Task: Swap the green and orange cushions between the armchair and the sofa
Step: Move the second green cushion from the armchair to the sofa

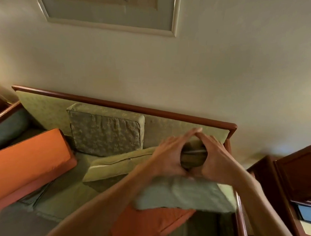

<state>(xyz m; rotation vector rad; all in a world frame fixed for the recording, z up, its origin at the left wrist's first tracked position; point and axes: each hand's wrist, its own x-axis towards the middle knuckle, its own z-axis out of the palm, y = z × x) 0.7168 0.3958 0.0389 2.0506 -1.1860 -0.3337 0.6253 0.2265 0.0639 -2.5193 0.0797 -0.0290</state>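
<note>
Hands (169, 153) hide a fallen cushion (117, 167) — orange cushion (147, 221) partly covered.

orange cushion (29, 159) tilted on sofa (64, 194) seat — green cushion (183, 194) flat, right end

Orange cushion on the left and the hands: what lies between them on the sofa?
In the head view, an upright green patterned cushion against the backrest and a tilted green cushion lie between the orange cushion and the hands.

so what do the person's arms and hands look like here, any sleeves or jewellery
Both forearms are bare as far as the frame shows, with no sleeves in view. The left hand and the right hand wear no gloves, and no rings, watch or bracelets show on the visible wrists. Motion blur softens the fingers, so fine marks can't be made out.
</note>
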